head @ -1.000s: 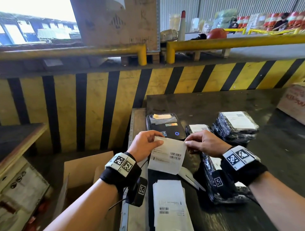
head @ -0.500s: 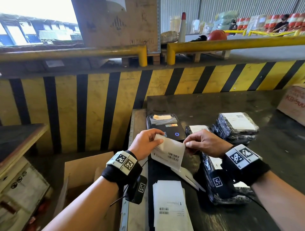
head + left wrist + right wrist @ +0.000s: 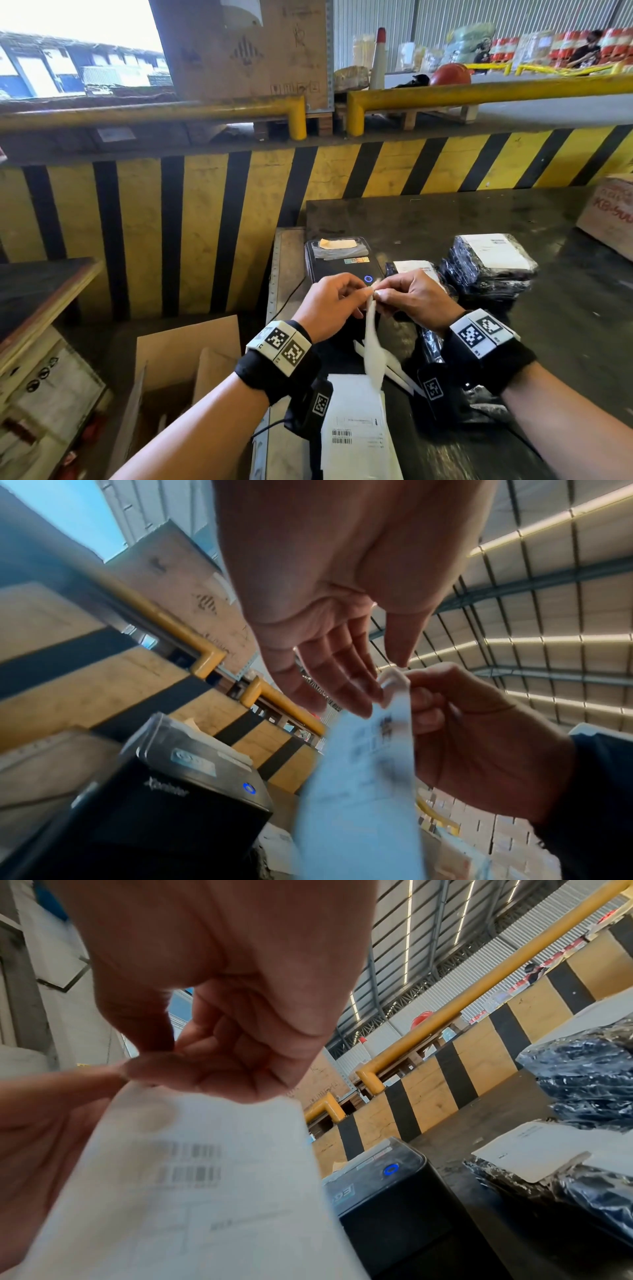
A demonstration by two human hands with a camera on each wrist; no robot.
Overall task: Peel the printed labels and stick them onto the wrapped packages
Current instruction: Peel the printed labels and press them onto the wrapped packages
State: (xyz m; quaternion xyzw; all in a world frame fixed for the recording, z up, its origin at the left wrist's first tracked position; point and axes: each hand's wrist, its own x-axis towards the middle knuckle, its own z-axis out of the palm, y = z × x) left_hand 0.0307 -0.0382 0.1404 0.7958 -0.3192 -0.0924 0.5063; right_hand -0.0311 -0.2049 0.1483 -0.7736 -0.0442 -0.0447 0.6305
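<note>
A white printed label [image 3: 371,342] hangs edge-on over the table in the head view. Both hands meet at its top corner. My left hand [image 3: 359,296] pinches that corner between thumb and fingers [image 3: 342,693]. My right hand [image 3: 382,294] pinches the same corner from the other side, fingers curled. The right wrist view shows the label's [image 3: 192,1177] barcoded face, blurred. Black wrapped packages [image 3: 489,270] with white labels on top are stacked at the right. Another labelled package [image 3: 414,267] lies behind my right hand, and one [image 3: 431,346] lies under my right wrist.
A black label printer [image 3: 342,263] with a blue light stands just beyond the hands. A stack of printed sheets [image 3: 356,428] lies near the table's front edge, with white strips [image 3: 397,371] beside it. An open cardboard box [image 3: 185,370] sits lower left. A striped barrier [image 3: 205,222] runs behind.
The label has turned from facing me flat to hanging edge-on. My left hand slid along its top edge, so both hands now meet at one corner, slightly higher.
</note>
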